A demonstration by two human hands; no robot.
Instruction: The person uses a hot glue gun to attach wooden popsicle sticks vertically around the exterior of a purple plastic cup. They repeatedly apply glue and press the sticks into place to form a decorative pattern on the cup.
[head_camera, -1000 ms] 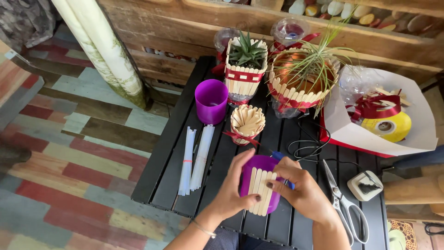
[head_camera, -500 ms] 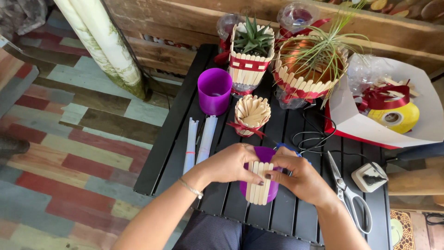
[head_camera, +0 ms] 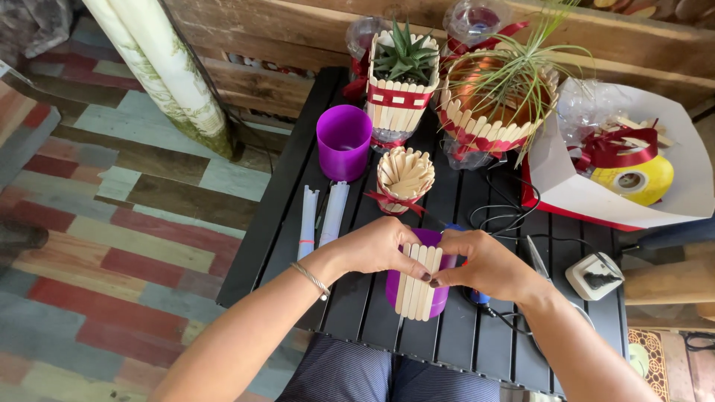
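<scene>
Holding a purple cup [head_camera: 439,296] at lower centre of the frame, over the black slatted table [head_camera: 290,223]: left hand [head_camera: 376,247] and right hand [head_camera: 484,264] both clasped around it, fingertips pressing wooden sticks [head_camera: 415,281] against its side. Lying just left, two glue sticks [head_camera: 320,219]; standing above, another purple cup [head_camera: 343,140].

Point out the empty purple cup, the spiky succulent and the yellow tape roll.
Purple cup [head_camera: 343,141]: head view, on its inner wall.
Succulent [head_camera: 404,58]: head view, on the middle of its green leaves.
Tape roll [head_camera: 639,181]: head view, on its yellow side by the core hole.
</scene>
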